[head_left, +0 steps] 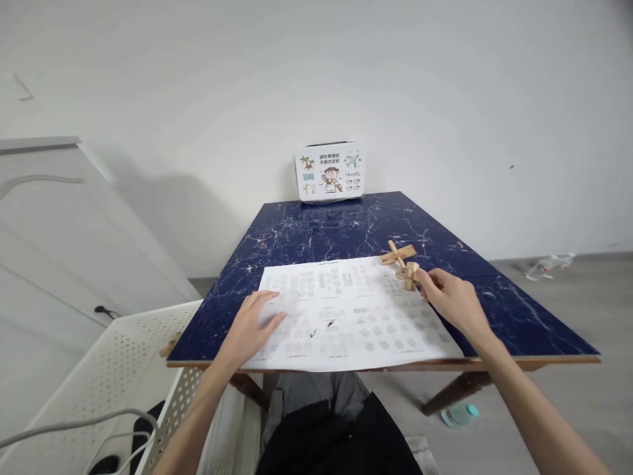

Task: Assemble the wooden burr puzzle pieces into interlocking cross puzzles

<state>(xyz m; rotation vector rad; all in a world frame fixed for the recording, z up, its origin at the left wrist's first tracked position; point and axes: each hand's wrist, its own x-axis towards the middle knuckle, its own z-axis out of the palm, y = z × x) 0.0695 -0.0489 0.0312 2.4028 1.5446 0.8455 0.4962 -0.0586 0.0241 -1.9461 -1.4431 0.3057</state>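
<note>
A large white printed sheet (341, 356) with faint rows of diagrams lies over the table's near edge. My left hand (254, 326) rests on its left side, fingers spread and holding nothing. At the sheet's right side, my right hand (452, 297) pinches a small wooden burr puzzle (409, 277) of interlocked blocks between thumb and fingers. Just beyond it, crossed wooden pieces (404, 253), a stick and a flatter bar, sit at the sheet's far right corner. Whether they touch the puzzle I cannot tell.
The dark blue marbled table (316, 231) carries a white cartoon-printed case (330, 173) at its back, against the wall. A white perforated bin (133, 323) with cables stands on the left. On the floor are a teal-capped bottle (459, 414) and clear plastic (550, 265).
</note>
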